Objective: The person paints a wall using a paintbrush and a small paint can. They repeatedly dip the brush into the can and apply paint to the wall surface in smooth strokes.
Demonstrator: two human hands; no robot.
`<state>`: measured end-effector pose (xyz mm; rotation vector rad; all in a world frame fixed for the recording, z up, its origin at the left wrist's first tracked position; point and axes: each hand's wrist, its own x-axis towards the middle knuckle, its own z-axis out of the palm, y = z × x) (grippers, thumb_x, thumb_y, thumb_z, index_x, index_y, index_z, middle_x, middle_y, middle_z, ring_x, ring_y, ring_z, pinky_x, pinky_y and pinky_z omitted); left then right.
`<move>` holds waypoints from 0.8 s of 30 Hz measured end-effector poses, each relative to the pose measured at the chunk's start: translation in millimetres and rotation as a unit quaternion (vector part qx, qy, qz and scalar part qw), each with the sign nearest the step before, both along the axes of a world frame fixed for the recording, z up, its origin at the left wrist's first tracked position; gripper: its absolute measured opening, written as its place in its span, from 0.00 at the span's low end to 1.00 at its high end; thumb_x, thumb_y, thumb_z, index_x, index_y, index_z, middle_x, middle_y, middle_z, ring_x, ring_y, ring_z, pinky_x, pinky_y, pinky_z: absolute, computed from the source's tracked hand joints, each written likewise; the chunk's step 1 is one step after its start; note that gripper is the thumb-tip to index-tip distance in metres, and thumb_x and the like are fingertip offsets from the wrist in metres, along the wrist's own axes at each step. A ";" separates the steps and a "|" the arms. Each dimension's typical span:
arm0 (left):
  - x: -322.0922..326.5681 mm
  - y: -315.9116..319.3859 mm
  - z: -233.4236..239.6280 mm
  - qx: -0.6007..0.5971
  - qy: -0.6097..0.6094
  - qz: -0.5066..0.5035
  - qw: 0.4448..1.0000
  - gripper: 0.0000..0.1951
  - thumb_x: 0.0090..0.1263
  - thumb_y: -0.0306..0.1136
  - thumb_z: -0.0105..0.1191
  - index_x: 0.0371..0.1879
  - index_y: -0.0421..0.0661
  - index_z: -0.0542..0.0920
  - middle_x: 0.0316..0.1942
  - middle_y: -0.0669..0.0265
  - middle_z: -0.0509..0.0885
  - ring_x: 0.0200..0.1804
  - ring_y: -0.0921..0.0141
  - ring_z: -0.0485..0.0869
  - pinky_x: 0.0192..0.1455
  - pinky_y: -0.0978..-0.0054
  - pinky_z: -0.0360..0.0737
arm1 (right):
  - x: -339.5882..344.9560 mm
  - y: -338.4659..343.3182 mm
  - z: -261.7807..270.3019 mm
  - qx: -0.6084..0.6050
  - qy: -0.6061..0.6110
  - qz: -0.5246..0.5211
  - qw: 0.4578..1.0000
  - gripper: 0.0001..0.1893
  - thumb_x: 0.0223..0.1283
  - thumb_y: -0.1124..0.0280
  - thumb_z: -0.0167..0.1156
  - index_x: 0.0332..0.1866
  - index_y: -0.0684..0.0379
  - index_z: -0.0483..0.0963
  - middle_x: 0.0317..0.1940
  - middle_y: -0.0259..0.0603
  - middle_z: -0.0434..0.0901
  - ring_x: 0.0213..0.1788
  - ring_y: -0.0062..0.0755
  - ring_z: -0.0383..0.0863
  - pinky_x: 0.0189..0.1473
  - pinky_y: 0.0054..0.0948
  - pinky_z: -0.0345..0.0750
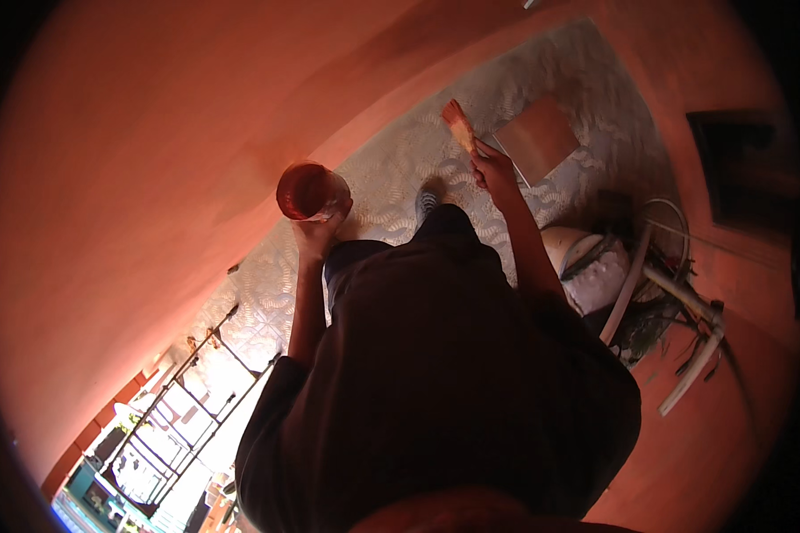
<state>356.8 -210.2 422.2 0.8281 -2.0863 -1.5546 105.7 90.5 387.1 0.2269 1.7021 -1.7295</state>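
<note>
My left hand (321,233) holds a round, open-topped paint container (307,192), reddish-brown inside, close to the orange-red wall (153,133). Out in front, over the patterned floor, my right hand (495,172) grips the handle of a paintbrush (459,124) whose bristles are reddish. The bristles point away from me and appear to touch nothing. Beyond my right hand a square brown tile or board (538,138) lies on the patterned tile floor (387,160).
At the right stand a whitish bucket (569,250) and a clutter of pipes (687,293) beside the wall. A metal rack frame (193,413) is at the lower left in bright light. A dark recess (740,170) shows in the right wall.
</note>
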 end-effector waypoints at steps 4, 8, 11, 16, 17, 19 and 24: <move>-23.2 30.0 4.6 0.050 0.027 0.048 0.997 0.34 0.57 0.34 0.82 0.63 0.40 0.82 0.57 0.59 0.88 0.59 0.64 0.86 0.65 0.61 0.82 | -58.0 37.2 4.5 0.023 0.029 0.071 0.997 0.27 0.81 0.70 0.61 0.81 0.59 0.71 0.31 0.27 0.75 0.27 0.12 0.68 0.26 0.18 0.65; -33.2 52.6 16.8 0.014 -0.004 0.093 0.996 0.35 0.56 0.34 0.82 0.64 0.40 0.81 0.57 0.59 0.88 0.60 0.64 0.86 0.65 0.61 0.82 | -90.9 44.0 14.2 0.011 0.021 0.115 0.993 0.27 0.81 0.70 0.61 0.81 0.60 0.71 0.31 0.27 0.75 0.27 0.12 0.67 0.26 0.19 0.65; -39.0 63.2 17.4 0.000 -0.006 0.105 0.994 0.36 0.56 0.35 0.82 0.65 0.41 0.81 0.58 0.59 0.87 0.60 0.63 0.86 0.66 0.61 0.82 | -100.2 39.7 19.7 0.005 0.011 0.140 0.990 0.27 0.81 0.70 0.61 0.81 0.60 0.71 0.31 0.26 0.75 0.27 0.12 0.67 0.27 0.19 0.66; -55.0 81.2 22.4 0.007 0.027 0.121 0.992 0.36 0.56 0.35 0.83 0.65 0.41 0.81 0.59 0.58 0.88 0.60 0.64 0.86 0.65 0.61 0.82 | -95.4 36.6 21.7 0.012 0.008 0.176 0.984 0.26 0.82 0.68 0.61 0.81 0.58 0.72 0.31 0.25 0.74 0.28 0.12 0.68 0.28 0.18 0.67; -59.2 82.3 19.4 0.017 0.033 0.125 0.991 0.37 0.56 0.36 0.84 0.65 0.40 0.82 0.58 0.58 0.89 0.59 0.64 0.87 0.64 0.62 0.82 | -93.7 39.2 20.1 0.008 0.003 0.178 0.984 0.26 0.82 0.68 0.61 0.81 0.58 0.72 0.31 0.25 0.75 0.28 0.12 0.68 0.28 0.18 0.67; -69.0 83.2 16.4 0.013 0.035 0.123 0.992 0.37 0.56 0.36 0.85 0.64 0.40 0.82 0.57 0.58 0.89 0.58 0.65 0.88 0.63 0.63 0.83 | -92.3 50.1 14.4 0.019 0.013 0.186 0.982 0.27 0.82 0.69 0.62 0.81 0.59 0.71 0.31 0.26 0.75 0.27 0.12 0.68 0.27 0.18 0.67; -73.7 85.4 12.4 0.001 0.028 0.098 0.995 0.36 0.57 0.35 0.83 0.65 0.41 0.82 0.58 0.58 0.88 0.61 0.62 0.86 0.67 0.61 0.81 | -85.1 68.4 8.2 0.064 -0.013 0.171 0.983 0.28 0.82 0.69 0.62 0.82 0.59 0.70 0.31 0.27 0.75 0.26 0.12 0.67 0.26 0.19 0.66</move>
